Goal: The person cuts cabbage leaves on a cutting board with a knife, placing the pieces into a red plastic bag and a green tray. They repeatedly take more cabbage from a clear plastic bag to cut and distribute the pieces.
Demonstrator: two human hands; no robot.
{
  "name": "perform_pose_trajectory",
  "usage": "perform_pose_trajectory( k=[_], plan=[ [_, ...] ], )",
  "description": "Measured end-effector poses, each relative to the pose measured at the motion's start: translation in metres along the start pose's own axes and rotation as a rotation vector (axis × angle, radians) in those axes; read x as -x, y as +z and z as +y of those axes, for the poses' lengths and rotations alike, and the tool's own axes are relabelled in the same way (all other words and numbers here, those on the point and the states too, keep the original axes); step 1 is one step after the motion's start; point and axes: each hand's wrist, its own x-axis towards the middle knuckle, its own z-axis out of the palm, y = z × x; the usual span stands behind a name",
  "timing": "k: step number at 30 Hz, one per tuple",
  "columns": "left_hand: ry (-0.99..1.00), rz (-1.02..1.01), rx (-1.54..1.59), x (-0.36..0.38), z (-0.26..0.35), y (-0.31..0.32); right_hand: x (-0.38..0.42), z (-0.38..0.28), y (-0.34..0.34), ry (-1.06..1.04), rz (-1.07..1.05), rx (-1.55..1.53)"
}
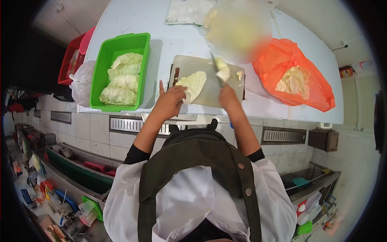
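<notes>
A pale piece of cabbage (195,85) lies on the cutting board (207,96), on its left half. My left hand (171,99) presses it there, fingers bent over its lower left edge and thumb pointing away. In my right hand (229,98) is a knife (215,63), its blade pointing to the far side over the right half of the board. A cut chunk of cabbage (222,69) sits against the blade. Small cabbage scraps (240,75) lie near the board's right edge.
A green tub (146,60) with cabbage pieces stands at left, beside a white plastic bag (82,83). An orange bag (318,86) holding cabbage leaves lies at right. Behind the board is a blurred area over pale cabbage, with a clear plastic packet (187,12) beside it.
</notes>
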Motion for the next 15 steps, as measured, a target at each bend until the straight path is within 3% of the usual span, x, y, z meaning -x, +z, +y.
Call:
perform_pose_trajectory(
  k=[4, 10, 15],
  plan=[
    [0.012, -0.031, 0.078, -0.002, -0.007, -0.002, 0.009, 0.005, -0.041, 0.115, -0.070, -0.011],
    [0.268, 0.071, 0.023, -0.036, 0.003, 0.001, 0.059, -0.039, -0.059, -0.124, -0.122, -0.014],
    [0.175, 0.077, -0.045, -0.026, -0.013, 0.009, 0.067, -0.043, -0.036, -0.040, -0.343, 0.050]
  ],
)
